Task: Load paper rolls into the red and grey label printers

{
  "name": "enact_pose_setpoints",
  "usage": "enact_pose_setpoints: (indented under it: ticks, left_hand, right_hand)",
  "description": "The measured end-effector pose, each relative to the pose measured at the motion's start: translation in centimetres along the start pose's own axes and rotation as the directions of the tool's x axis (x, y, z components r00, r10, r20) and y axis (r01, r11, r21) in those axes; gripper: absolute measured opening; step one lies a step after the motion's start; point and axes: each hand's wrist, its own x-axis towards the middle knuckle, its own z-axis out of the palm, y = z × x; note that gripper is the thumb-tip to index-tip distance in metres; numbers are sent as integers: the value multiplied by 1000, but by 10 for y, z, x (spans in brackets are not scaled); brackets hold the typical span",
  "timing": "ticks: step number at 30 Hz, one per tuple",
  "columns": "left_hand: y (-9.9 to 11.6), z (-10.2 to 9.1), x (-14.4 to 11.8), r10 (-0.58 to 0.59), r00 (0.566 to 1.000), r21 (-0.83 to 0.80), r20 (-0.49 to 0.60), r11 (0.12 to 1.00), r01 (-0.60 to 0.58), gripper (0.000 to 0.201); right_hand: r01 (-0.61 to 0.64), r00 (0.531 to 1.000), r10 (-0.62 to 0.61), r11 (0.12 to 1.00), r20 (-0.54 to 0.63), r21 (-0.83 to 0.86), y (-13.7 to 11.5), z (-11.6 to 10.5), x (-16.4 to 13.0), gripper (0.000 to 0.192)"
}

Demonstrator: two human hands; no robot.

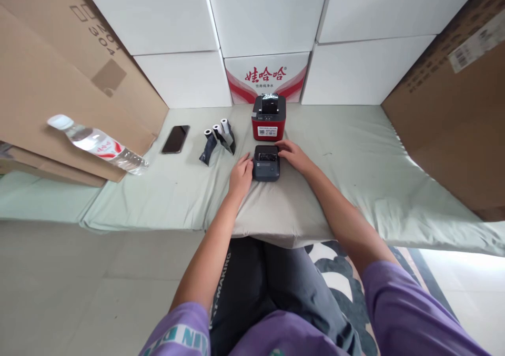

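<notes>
The compact dark printer [267, 171] is located on the cloth-covered desk [158, 198], near the front edge and directly in front of the seated person. Its top face carries a dark, glossy window and a small light marking.

The left hand [240, 175] is positioned at the left side of the compact dark printer, with the fingers pointing away from the body and the fingertips against the housing. The right hand [294, 155] is positioned at the opposite side, with the fingertips at the far right corner. The grip of each hand is released: the fingers are loosely extended against the unit and do not close around it. The pressure applied cannot be determined.

A red and black printer [269, 118] stands just behind the compact unit. A white label with printed codes is fixed to its front, and a glossy dark piece projects at the top. Three dark-wrapped rolls [209, 150] with white ends are grouped to the left of the two units. A dark phone [175, 139] lies flat farther left. A clear water bottle [105, 146] stands beside the left cardboard box [59, 67]. White boxes [366, 72] are stacked along the rear.
</notes>
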Motion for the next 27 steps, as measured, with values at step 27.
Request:
enact_pose_setpoints:
  ticks: [27]
  left_hand:
    - [-18, 3, 2, 158, 986, -228, -47, 960, -165, 45]
  right_hand:
    - [-105, 949, 38, 974, 311, 200, 10, -15, -3, 78]
